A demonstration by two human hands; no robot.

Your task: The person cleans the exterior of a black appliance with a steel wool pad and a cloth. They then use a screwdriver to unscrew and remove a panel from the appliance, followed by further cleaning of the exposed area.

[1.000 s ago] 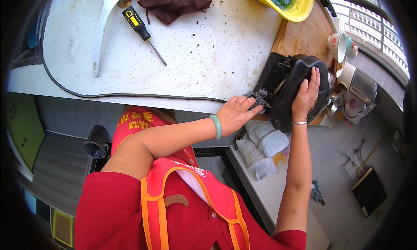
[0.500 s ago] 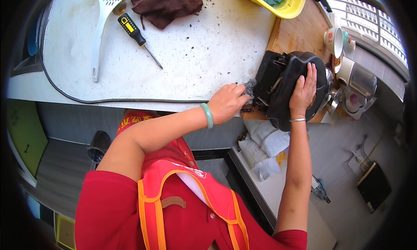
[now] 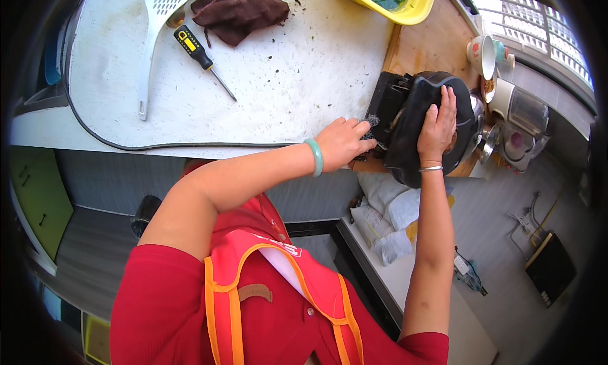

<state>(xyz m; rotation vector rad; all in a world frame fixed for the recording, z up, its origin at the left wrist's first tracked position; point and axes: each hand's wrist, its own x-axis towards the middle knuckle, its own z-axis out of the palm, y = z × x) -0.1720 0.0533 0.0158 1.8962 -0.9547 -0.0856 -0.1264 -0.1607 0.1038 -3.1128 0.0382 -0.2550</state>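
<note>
My left hand (image 3: 347,140) is closed on a grey, fuzzy scouring pad (image 3: 371,120), held against the hinge side of a black appliance (image 3: 409,137). My right hand (image 3: 437,127) grips the appliance's bulky right part, its fingers extended along the dark surface. The appliance sits on a wooden board (image 3: 411,48). To the left on the white worktop (image 3: 304,73) lie a black-and-yellow screwdriver (image 3: 196,51), a crumpled brown cloth (image 3: 240,16) and a white slotted utensil (image 3: 152,42), with dark specks scattered about. A black cord runs along the worktop's left and front edges.
A yellow tub (image 3: 411,4) of greens is at the back. Bowls (image 3: 481,54) and a clear-and-white appliance (image 3: 525,111) stand beside a barred window at the right. White bags (image 3: 389,232) rest on a lower shelf; green cabinet doors (image 3: 41,213) are at the left.
The black appliance and both hands sit slightly higher in the picture; the yellow tub and bowls have shifted left. My left hand has moved at the hinge with the pad; my right stays on the appliance.
</note>
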